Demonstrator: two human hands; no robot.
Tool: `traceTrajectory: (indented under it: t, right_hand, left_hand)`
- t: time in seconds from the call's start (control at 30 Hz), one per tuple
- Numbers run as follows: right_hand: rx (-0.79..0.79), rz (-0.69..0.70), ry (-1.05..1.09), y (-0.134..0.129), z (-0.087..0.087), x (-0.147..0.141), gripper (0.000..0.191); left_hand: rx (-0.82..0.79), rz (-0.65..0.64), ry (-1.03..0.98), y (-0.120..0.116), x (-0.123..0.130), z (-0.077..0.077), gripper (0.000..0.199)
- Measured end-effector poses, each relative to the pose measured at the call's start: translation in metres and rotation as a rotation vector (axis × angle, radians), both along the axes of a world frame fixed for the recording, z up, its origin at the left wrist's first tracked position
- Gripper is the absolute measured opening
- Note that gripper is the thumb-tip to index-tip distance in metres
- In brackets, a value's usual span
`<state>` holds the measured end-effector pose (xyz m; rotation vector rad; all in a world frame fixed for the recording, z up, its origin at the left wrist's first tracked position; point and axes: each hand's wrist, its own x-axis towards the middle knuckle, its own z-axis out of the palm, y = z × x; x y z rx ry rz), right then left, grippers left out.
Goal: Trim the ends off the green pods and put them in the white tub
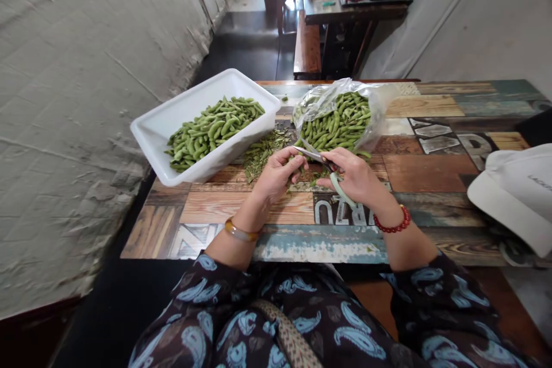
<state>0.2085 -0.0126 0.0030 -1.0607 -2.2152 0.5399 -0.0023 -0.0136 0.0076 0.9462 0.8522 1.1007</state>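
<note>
My right hand is closed round scissors with pale green handles, blades pointing left. Facing it, my left hand pinches a green pod, mostly hidden by the fingers, close to the blade tips. Behind my hands, green pods lie in and spill from a clear plastic bag. A white plastic tub at the left holds a heap of green pods. Small green trimmings lie between the tub and the bag.
The patterned table bears a white cap at its right edge. A rough white wall runs along the left. Further back are a wooden bench and another table with a black tray and plastic bags.
</note>
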Motion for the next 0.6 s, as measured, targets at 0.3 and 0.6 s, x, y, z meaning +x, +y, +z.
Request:
traceTrajectory:
  t: [0.3,0.6]
  right_hand:
    - [0.016,0.006,-0.037,-0.005,0.004,-0.006,0.050]
    - [0.007,0.025,0.033,-0.004,-0.005,-0.009,0.049]
  left_hand:
    - [0.072,0.088,0.139,0.000,0.002,-0.007,0.032]
    - [0.087,0.087,0.151,-0.003,0.003,-0.003,0.031]
